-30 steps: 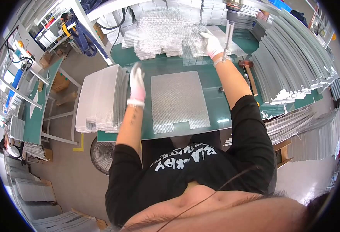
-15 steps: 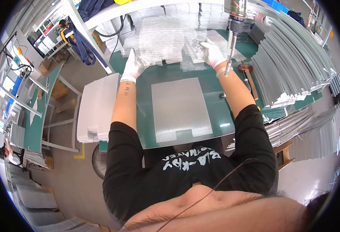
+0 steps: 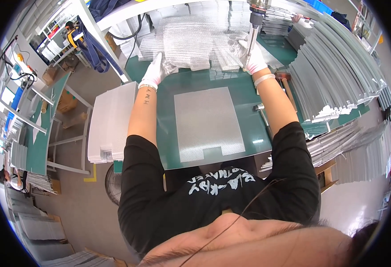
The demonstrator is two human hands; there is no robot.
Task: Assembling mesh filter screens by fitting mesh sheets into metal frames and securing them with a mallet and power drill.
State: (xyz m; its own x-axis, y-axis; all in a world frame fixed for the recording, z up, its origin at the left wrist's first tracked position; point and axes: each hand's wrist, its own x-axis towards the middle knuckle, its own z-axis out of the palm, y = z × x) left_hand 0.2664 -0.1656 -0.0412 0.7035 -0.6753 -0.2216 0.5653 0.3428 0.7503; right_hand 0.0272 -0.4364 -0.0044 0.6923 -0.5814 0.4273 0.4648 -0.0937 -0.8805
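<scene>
A loose pile of translucent-looking silvery mesh sheets lies at the far side of the green worktable. My left hand, in a white glove, grips the pile's left edge, fingers pointing away from me. At the right end, my gloved right hand closes around the crumpled-looking mesh edges; a hanging power screwdriver partly covers it. Between my forearms, one flat grey mesh sheet with a notch in its near edge lies on the table.
Left of the table stands a stack of pale notched sheets. Tall curved stacks of grey panels rise at the right. A mallet and a metal-ended tool lie near my right forearm. A white shelf post stands far left.
My right hand has moved right and slightly nearer, with the mesh edges beside it shifting. My left hand has shifted slightly right. The screwdriver hangs further left; the flat sheet stays put.
</scene>
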